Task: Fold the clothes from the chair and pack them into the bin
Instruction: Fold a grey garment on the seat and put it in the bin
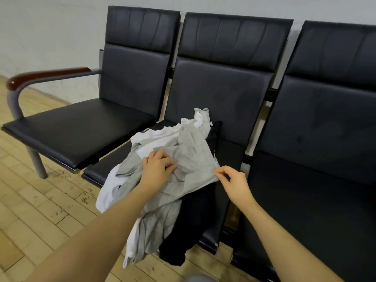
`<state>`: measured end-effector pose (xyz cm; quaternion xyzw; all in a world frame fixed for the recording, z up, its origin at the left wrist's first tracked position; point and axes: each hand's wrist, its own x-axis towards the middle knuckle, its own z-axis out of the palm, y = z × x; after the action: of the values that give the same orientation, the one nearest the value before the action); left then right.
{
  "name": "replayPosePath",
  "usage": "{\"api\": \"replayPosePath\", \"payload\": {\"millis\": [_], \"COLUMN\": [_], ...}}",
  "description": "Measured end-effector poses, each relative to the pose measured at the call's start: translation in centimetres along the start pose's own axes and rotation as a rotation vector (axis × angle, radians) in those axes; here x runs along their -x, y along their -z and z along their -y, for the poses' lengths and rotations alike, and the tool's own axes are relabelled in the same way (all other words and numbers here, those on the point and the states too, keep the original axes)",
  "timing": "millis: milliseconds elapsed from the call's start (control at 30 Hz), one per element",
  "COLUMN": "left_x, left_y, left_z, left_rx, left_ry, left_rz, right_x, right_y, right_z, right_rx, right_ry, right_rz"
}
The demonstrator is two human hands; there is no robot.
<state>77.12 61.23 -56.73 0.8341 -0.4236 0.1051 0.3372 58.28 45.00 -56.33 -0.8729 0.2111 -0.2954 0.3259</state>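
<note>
The left hand (157, 166) lies on top of a grey shirt (191, 159), its fingers curled down into the cloth and bunching it. Just to its right, the right hand (234, 183) pinches the edge of that same shirt between thumb and forefinger, the other fingers loosely bent. The shirt tops a heap under both hands: white clothes (158, 135) beyond and to the left of the left hand, a black garment (193, 226) below and between the 2 forearms, spilling over the front edge of the middle seat (227, 155). The chair (81, 131) has 3 black seats.
</note>
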Motion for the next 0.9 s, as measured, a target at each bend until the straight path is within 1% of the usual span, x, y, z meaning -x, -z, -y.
{"api": "replayPosePath", "payload": {"millis": [133,267,367,500,700,800,900], "left_x": [-1.1,-2.8,-3.9,-4.4,-3.9,-3.3,-2.3], "left_y": [2.1,5.7,8.4,10.6,9.7,7.6,4.7], "left_z": [-1.3,-4.7,-7.8,-11.1,-17.3,-21.6,-25.9], "left_rx": [0.155,0.3,0.297,0.308,0.372,0.396,0.387], "left_ry": [-0.046,-0.102,-0.187,-0.298,-0.37,-0.422,-0.456], "left_rz": [-0.111,-0.185,-0.226,-0.285,-0.248,-0.221,-0.141], "right_x": [-0.2,-0.7,-0.5,0.7,4.3,7.0,10.2], "right_y": [2.2,4.9,7.2,10.9,18.3,22.4,25.9], "right_z": [2.4,5.7,7.9,9.4,9.6,8.5,6.3], "right_rx": [-0.114,-0.106,-0.074,-0.061,0.001,0.025,0.055], "right_ry": [-0.026,0.05,0.106,0.115,0.053,-0.01,-0.103], "right_rz": [-0.074,-0.129,-0.156,-0.277,-0.438,-0.51,-0.561]}}
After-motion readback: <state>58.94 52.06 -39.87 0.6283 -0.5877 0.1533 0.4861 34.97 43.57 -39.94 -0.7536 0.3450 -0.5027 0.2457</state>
